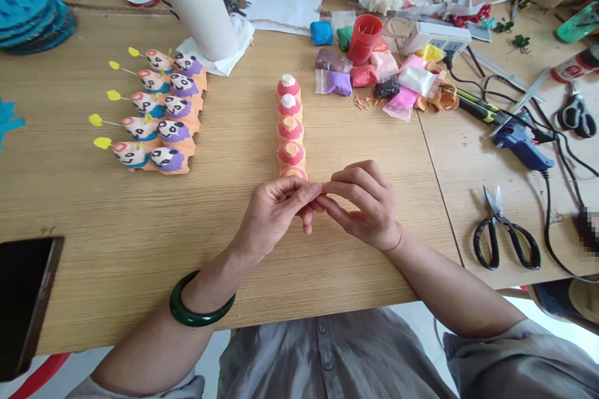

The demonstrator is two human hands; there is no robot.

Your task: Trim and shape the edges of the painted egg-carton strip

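Note:
My left hand (pixel 283 212), with a dark green bangle (pixel 201 318) on its wrist, is closed in a pinch at the middle of the table. Thumb and fingers of my right hand (pixel 362 206) meet it there, pinched too. Whatever lies between the fingertips is too small and covered to name. Just beyond my hands stands a strip of egg carton (pixel 290 131) with pink-coated bumps. The two farthest bumps have white tops, the nearer ones orange tops. My left hand hides the strip's near end.
Left stands an egg carton with painted faces (pixel 159 112) and yellow-tipped sticks. Bags of coloured clay (pixel 339 82) surround a red cup (pixel 365 39). A white bottle (pixel 199 6) stands behind. Scissors (pixel 503 230), a blue glue gun (pixel 524 140) and cables lie right, a phone (pixel 25 299) left.

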